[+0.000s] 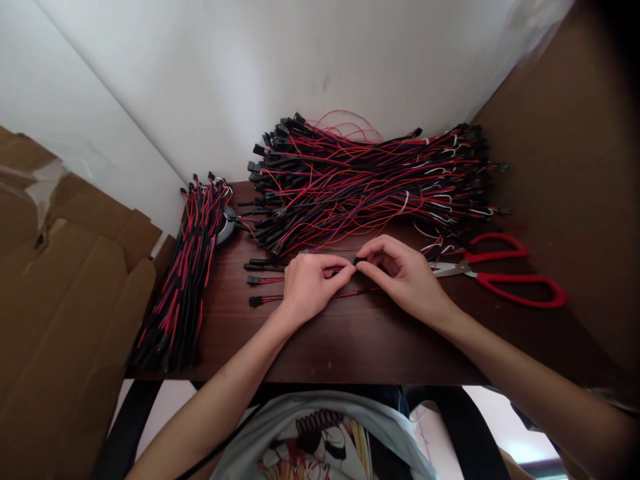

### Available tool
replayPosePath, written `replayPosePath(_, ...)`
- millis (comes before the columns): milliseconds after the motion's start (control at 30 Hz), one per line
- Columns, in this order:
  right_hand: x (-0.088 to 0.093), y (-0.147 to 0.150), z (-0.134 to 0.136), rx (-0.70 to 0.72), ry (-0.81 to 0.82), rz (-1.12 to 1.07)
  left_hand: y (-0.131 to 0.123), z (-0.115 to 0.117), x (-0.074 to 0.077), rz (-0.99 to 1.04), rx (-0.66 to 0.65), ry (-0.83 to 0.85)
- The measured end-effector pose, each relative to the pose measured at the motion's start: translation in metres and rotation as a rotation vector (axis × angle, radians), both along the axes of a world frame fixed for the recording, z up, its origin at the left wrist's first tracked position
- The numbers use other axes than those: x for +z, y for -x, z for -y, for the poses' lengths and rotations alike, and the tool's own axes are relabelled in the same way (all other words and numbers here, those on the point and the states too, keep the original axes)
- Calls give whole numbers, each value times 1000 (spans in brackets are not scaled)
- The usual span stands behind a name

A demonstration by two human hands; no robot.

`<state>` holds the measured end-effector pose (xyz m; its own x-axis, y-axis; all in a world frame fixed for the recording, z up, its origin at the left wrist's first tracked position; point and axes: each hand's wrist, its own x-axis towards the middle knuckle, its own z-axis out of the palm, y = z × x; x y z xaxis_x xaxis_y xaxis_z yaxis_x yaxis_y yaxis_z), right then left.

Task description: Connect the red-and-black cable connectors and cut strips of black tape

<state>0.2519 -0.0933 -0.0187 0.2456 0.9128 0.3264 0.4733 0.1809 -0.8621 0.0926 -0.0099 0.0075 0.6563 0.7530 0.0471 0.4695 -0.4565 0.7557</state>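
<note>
Both of my hands meet over the middle of the dark wooden table (350, 347). My left hand (310, 283) is closed, pinching short red-and-black cables (265, 280) whose black plugs stick out to its left. My right hand (400, 273) is closed in a pinch on a small black connector (360, 261) at the cables' other end, fingertips touching those of the left hand. A thin red-and-black wire (357, 292) runs under both hands.
A big heap of red, black and blue cables (370, 180) lies at the back against the white wall. A tied cable bundle (185, 280) hangs over the table's left edge. Red-handled scissors (500, 270) lie at the right. Flattened cardboard (65, 280) stands left.
</note>
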Motion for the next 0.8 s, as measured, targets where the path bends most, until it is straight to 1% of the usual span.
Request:
replayPosePath(100,0,0,0,4,-16,-13,0,0,-1,8,1,-1)
replayPosePath(267,0,3,-1,6,-12,-132,-1,1,0,1,6,-10)
replayPosePath(400,2,3,0,-14,-60,-174,-1,0,-1,12,4,11)
replayPosePath(467,4,2,1,-6,-80,-151,-1,-1,-2,21,0,15)
replayPosePath(567,5,2,3,14,-86,-47,-1,-2,-2,27,-1,16)
replayPosePath(667,6,2,4,5,-83,39,0,-1,-3,25,-2,15)
replayPosePath(800,4,2,4,-4,-76,30,0,-1,-3,41,-6,16)
